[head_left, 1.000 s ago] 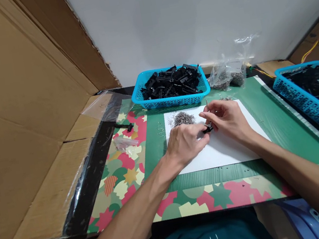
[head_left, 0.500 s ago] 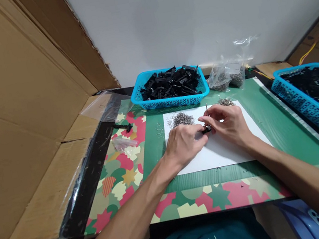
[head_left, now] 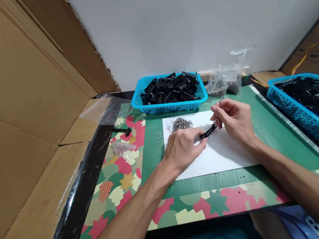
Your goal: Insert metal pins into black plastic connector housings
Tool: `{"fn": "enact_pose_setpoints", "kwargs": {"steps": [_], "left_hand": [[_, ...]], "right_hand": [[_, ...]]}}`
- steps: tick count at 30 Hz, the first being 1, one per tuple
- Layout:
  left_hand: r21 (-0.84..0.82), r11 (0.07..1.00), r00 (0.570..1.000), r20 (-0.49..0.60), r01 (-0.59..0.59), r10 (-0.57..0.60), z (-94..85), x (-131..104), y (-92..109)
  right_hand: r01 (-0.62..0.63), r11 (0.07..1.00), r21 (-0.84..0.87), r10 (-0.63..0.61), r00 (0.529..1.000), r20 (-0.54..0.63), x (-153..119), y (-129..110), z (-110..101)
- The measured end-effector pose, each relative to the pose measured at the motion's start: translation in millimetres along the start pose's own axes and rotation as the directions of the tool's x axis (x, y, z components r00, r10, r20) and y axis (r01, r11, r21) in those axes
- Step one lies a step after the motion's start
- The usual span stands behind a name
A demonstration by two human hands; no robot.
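Over the white sheet (head_left: 216, 159), my left hand (head_left: 182, 144) pinches the near end of a narrow black plastic part (head_left: 208, 131) between thumb and fingers. The part slants up to the right. At its far end, my right hand (head_left: 235, 118) grips a thin metal tool (head_left: 220, 102), which points up from between thumb and fingers; its lower tip is too small to make out. Just beyond my left hand lies a heap of small metal pieces (head_left: 180, 123) on the sheet.
A blue basket (head_left: 172, 107) of black plastic parts stands at the back, with clear bags (head_left: 224, 85) of metal pieces beside it. Another blue basket (head_left: 304, 120) is at right. On the left lie a loose black part (head_left: 123, 130) and a small plastic bag (head_left: 123, 147).
My right hand has moved right, away from my left, and the metal tool has gone from upright to tilted. More of the black part now shows between my hands.
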State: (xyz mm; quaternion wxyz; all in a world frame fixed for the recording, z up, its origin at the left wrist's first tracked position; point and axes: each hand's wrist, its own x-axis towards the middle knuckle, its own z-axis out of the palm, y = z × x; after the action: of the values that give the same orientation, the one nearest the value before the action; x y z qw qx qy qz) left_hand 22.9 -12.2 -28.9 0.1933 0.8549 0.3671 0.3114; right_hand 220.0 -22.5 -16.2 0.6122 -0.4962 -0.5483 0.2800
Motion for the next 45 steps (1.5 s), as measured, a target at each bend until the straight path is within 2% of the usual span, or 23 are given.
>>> {"fn": "enact_pose_setpoints", "kwargs": {"steps": [5,7,9,10,12,14,17,23,26,30,37,45], "left_hand": [[0.004,1.0,0.999,-0.044,-0.013,0.013,-2.2,0,1],[-0.002,1.0,0.995,-0.1,0.014,-0.014,-5.2,2,4],[-0.015,0.997,0.984,-0.161,0.079,-0.08,-8.6,4,7],[-0.031,0.992,0.975,-0.184,0.12,-0.124,-10.2,5,7],[-0.09,0.975,0.954,-0.208,0.201,-0.216,-12.7,7,7],[-0.176,0.953,0.938,-0.206,0.246,-0.28,-14.6,8,7],[-0.261,0.931,0.93,-0.199,0.254,-0.309,-16.7,9,7],[-0.24,0.944,0.948,-0.166,0.228,-0.271,-16.7,9,10],[-0.237,0.946,0.954,-0.148,0.223,-0.262,-14.7,8,9],[-0.225,0.947,0.955,-0.138,0.229,-0.264,-13.5,7,7],[-0.164,0.964,0.963,-0.141,0.208,-0.231,-14.6,7,6],[-0.174,0.961,0.964,-0.123,0.213,-0.236,-15.7,7,7]], "right_hand": [[0.024,0.999,-0.044,-0.016,0.987,0.161,7,-1,-17],[0.016,0.998,-0.066,-0.002,0.979,0.203,9,-2,-23],[0.0,0.987,-0.158,0.044,0.962,0.27,10,-3,-27],[-0.004,0.973,-0.229,0.082,0.94,0.33,11,-4,-29],[0.014,0.93,-0.367,0.174,0.864,0.473,13,-4,-30],[0.042,0.891,-0.452,0.243,0.797,0.553,13,-3,-28],[0.046,0.852,-0.521,0.282,0.798,0.532,13,0,-22],[0.045,0.813,-0.581,0.323,0.795,0.514,12,1,-14],[0.07,0.821,-0.566,0.308,0.781,0.544,11,2,-14],[0.065,0.839,-0.541,0.284,0.795,0.536,9,4,-15],[0.055,0.844,-0.533,0.292,0.786,0.544,9,0,-14],[0.129,0.86,-0.494,0.232,0.763,0.603,9,-1,-18]]}}
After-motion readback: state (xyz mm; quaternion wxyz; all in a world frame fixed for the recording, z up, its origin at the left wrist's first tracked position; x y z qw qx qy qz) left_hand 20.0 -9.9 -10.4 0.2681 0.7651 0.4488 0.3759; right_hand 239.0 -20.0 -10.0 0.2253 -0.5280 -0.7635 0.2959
